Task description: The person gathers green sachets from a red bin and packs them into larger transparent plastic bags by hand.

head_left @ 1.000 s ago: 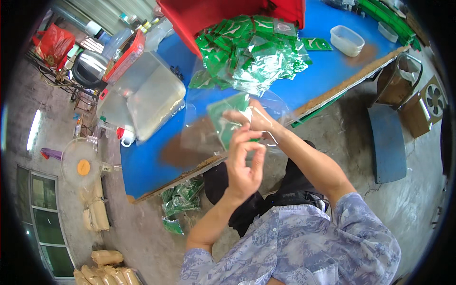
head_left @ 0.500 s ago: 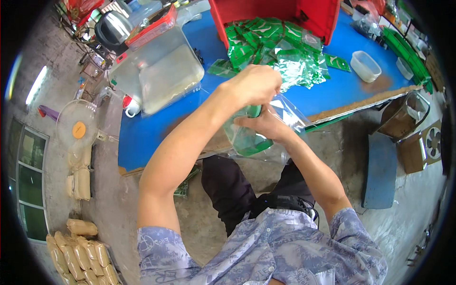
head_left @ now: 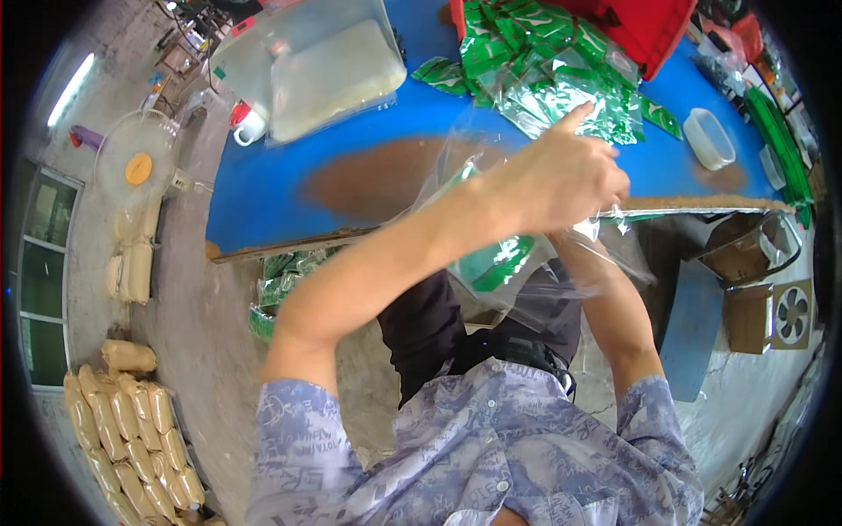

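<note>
left hand (head_left: 572,180), index finger extended, crossed over mostly hidden right hand (head_left: 566,243); cannot tell either grip. clear bag (head_left: 548,302) and green packet (head_left: 498,263) beside them, at front edge of worktop (head_left: 263,197).

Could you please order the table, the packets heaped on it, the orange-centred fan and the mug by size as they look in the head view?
Largest to smallest:
Table
Heaped packets
Fan
Mug
</note>
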Demonstrator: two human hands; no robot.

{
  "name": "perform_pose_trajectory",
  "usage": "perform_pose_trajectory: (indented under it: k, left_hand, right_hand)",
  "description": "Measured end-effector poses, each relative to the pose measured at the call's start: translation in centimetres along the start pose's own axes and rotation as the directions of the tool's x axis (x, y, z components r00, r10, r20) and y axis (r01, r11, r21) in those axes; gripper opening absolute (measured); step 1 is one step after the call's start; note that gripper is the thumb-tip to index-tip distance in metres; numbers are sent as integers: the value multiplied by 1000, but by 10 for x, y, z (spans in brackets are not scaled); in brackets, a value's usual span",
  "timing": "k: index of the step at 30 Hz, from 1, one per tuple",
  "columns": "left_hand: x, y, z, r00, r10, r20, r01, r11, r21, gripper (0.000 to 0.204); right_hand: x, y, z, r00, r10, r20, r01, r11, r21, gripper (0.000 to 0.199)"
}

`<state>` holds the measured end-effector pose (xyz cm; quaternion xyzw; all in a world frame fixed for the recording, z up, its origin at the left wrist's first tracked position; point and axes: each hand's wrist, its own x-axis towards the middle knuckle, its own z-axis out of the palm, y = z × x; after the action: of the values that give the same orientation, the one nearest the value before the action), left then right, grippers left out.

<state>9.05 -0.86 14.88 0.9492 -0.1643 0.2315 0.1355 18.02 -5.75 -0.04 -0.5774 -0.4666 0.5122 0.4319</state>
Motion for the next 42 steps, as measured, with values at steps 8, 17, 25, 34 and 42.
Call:
perform_pose_trajectory:
  k: [8, 17, 25, 34, 42]
  left_hand:
    - [-188, -19, 33, -179, -932, -314, 26, 315, -949, 62]
    - [-174, -6, 79, 231, -938, 257, -200, -305, -931, 91]
    - [-177, -38, 66, 300, -905, 303, -235, -378, -896, 83]
    - [-177, -48, 70, 43, -968, 248, -69, -251, -966, 39]
    - [-181, -29, 49, 190, -922, 338, -239, -377, -895, 39]
  right_hand:
    - [-19, -53, -7, 985, 153, 76, -171, 868, 466, 59]
    - [5, -41, 13, 978, 191, 85, -207, 935, 288, 63]
    - [-2, -7, 25, 997, -36, -61, 67, 187, 980, 85]
    - [-5, -11, 54, 978, -170, -124, 117, -53, 992, 100]
    - [-5, -20, 53, 984, -146, 101, -106, -26, 994, 70]
